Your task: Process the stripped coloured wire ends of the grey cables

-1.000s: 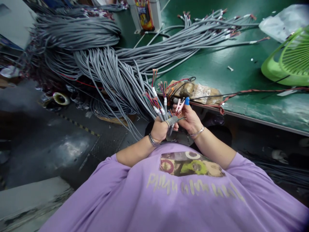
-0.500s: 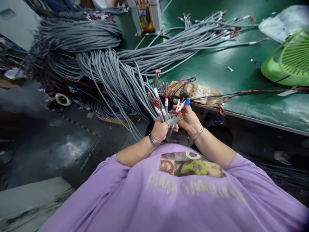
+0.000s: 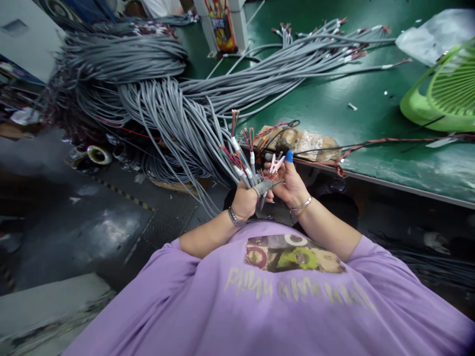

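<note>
My left hand (image 3: 245, 199) is closed round a bunch of grey cables (image 3: 208, 143) whose stripped ends fan out into coloured wires (image 3: 237, 148) just above the fist. A grey finger cot covers its forefinger. My right hand (image 3: 287, 180) sits right beside it, fingers curled and pinching thin coloured wires at one cable end; pink cots and a blue cot (image 3: 288, 156) cover its fingertips. Both hands hover in front of my chest, at the near edge of the green table (image 3: 334, 104).
A big heap of grey cables (image 3: 122, 64) spills off the table's left end toward the floor. More cables (image 3: 297, 49) lie across the table. A green plastic fan (image 3: 441, 89) stands at right, a clear bag (image 3: 430, 32) behind it, a taped block (image 3: 304, 141) near my hands.
The hands stay almost still; the fanned cable ends have shifted slightly left and the view has tilted a little.
</note>
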`<state>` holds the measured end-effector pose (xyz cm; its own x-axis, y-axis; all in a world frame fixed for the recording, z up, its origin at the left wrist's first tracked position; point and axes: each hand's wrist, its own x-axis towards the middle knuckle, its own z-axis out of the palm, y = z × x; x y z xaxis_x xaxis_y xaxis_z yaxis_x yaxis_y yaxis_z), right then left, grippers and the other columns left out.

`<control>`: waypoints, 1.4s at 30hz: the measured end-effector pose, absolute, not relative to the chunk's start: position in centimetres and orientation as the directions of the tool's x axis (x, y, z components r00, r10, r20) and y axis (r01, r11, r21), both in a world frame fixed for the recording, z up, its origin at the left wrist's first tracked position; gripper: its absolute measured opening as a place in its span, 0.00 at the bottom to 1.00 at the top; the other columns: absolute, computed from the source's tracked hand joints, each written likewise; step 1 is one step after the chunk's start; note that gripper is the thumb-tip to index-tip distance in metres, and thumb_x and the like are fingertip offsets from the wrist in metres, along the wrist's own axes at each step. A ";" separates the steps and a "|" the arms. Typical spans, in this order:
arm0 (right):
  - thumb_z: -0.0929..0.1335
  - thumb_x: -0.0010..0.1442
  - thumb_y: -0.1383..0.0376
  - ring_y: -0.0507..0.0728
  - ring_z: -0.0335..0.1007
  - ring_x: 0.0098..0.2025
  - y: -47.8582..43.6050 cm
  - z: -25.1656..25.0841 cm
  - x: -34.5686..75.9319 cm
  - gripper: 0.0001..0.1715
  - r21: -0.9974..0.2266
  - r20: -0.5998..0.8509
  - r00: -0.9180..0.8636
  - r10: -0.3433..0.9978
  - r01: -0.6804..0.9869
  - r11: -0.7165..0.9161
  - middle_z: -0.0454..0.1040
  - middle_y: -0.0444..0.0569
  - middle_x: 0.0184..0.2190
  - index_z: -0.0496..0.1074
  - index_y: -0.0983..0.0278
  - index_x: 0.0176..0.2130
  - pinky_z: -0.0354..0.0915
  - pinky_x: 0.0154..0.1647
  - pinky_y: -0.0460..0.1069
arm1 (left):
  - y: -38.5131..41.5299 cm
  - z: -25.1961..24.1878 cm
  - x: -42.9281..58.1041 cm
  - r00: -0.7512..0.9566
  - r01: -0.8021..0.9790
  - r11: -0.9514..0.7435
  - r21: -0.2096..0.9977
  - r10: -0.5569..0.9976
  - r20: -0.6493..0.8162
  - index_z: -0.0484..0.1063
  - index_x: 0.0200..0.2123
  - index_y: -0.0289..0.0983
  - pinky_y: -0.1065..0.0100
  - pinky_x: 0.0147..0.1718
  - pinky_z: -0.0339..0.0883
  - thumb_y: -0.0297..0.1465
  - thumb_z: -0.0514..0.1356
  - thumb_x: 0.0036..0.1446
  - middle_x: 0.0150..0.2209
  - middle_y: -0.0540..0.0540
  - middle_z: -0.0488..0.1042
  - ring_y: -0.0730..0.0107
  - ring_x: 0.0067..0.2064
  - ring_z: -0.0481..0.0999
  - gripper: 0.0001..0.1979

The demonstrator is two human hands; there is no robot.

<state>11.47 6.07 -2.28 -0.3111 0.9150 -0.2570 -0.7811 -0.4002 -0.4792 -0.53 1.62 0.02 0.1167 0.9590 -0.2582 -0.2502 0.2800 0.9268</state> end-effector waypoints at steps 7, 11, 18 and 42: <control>0.65 0.61 0.39 0.51 0.67 0.24 5.5 -1.0 11.9 0.30 -0.463 -0.322 -0.304 0.897 -0.775 -0.429 0.78 0.45 0.26 0.72 0.62 0.32 0.66 0.25 0.46 | 0.6 -0.4 -1.2 0.117 -0.234 0.229 0.945 0.971 -0.207 0.72 0.26 0.35 0.70 0.22 0.71 0.45 0.72 0.43 0.20 0.50 0.75 0.74 0.19 0.73 0.20; 0.64 0.66 0.46 0.51 0.69 0.25 5.1 -0.5 12.4 0.24 -0.498 -0.336 -0.286 0.898 -0.755 -0.426 0.79 0.44 0.27 0.73 0.62 0.33 0.67 0.27 0.46 | 0.2 -0.4 -1.5 0.105 -0.242 0.193 0.951 0.979 -0.172 0.72 0.26 0.35 0.70 0.22 0.71 0.44 0.72 0.45 0.20 0.51 0.75 0.73 0.20 0.73 0.19; 0.69 0.63 0.47 0.50 0.69 0.24 5.1 -1.1 12.4 0.22 -0.592 -0.279 -0.204 0.939 -0.733 -0.335 0.80 0.45 0.28 0.74 0.62 0.33 0.67 0.27 0.46 | 0.6 -0.1 -0.8 0.069 -0.243 0.179 0.953 0.984 -0.167 0.72 0.24 0.35 0.71 0.21 0.70 0.46 0.71 0.46 0.19 0.50 0.75 0.74 0.20 0.73 0.20; 0.69 0.59 0.41 0.55 0.65 0.21 6.3 -1.2 11.0 0.25 -0.521 -0.315 -0.209 0.926 -0.777 -0.352 0.71 0.44 0.20 0.75 0.60 0.35 0.67 0.23 0.52 | 1.3 -0.9 0.0 0.034 -0.206 0.192 0.960 0.981 -0.189 0.73 0.24 0.35 0.68 0.25 0.75 0.47 0.71 0.46 0.21 0.49 0.76 0.73 0.21 0.74 0.21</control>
<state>11.05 6.25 -1.18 -0.2088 0.9259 -0.3147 -0.7771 -0.3525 -0.5214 0.02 1.31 -0.86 0.0337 0.9814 -0.1892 -0.2058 0.1920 0.9596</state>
